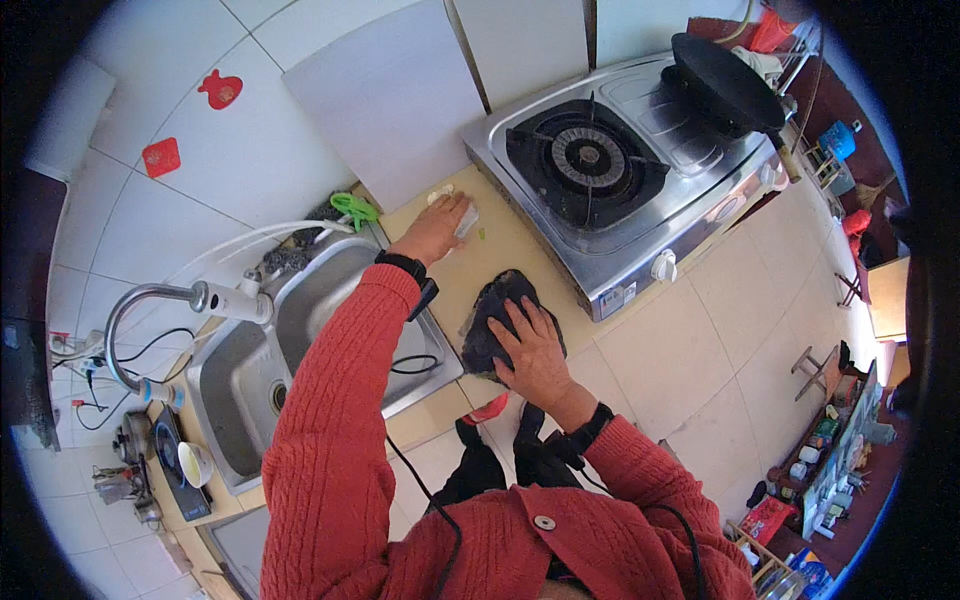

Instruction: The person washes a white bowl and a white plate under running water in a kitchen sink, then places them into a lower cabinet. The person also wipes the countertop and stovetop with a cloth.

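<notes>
My right hand (536, 360) lies with its fingers spread over a bunched dark cloth (499, 330), pressing it on the beige countertop (517, 251) near its front edge. Farther back, my left hand (433, 231) is down on the same counter, between the sink and the stove. A small whitish piece (467, 220), perhaps tissue or plastic, shows between its thumb and forefinger; the palm side is hidden. Pale scraps (441, 194) lie just beyond those fingers. Beside them is a tiny green bit (481, 234).
On the right stands a steel gas stove (555, 247) with a black pan (727, 82) tilted on its far side. A double steel sink (232, 382) with a curved faucet (124, 315) is on the left. Green scissors or a clip (354, 208) and dark scrubbers (289, 259) sit behind the sink.
</notes>
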`<state>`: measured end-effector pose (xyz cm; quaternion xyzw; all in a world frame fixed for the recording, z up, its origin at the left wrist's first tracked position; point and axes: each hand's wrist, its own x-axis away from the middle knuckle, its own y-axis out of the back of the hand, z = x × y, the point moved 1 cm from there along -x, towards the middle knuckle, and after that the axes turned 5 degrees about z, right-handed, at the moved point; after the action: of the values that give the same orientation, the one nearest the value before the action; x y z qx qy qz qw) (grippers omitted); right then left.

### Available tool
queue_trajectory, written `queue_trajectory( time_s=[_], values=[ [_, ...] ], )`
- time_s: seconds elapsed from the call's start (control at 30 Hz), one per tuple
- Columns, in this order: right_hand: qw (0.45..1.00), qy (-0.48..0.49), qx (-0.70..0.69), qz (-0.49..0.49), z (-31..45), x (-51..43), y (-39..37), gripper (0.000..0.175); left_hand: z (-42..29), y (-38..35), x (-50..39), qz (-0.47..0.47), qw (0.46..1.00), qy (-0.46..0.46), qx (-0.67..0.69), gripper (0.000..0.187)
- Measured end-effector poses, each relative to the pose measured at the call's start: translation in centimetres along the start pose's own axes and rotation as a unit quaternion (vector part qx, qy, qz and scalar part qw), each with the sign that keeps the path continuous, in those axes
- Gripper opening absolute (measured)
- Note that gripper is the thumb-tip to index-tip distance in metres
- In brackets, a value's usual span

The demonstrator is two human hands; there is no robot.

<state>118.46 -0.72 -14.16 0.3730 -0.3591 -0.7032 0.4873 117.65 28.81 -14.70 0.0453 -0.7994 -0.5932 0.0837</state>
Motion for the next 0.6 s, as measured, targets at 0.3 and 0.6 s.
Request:
queue_trajectory(
  time_s=[0.3,0.6],
  values=[
    [0.994,0.006,-0.100,-0.049,-0.5,0.2,1.2,0.054,3.8,0.1,4.3,-0.160,0.959,0.124,0.197,0.044],
    [0.997,0.020,0.058,-0.048,-1.0,-14.5,-1.0,0.055,3.7,-1.6,7.9,-0.152,0.983,0.050,0.091,0.043]
  ],
)
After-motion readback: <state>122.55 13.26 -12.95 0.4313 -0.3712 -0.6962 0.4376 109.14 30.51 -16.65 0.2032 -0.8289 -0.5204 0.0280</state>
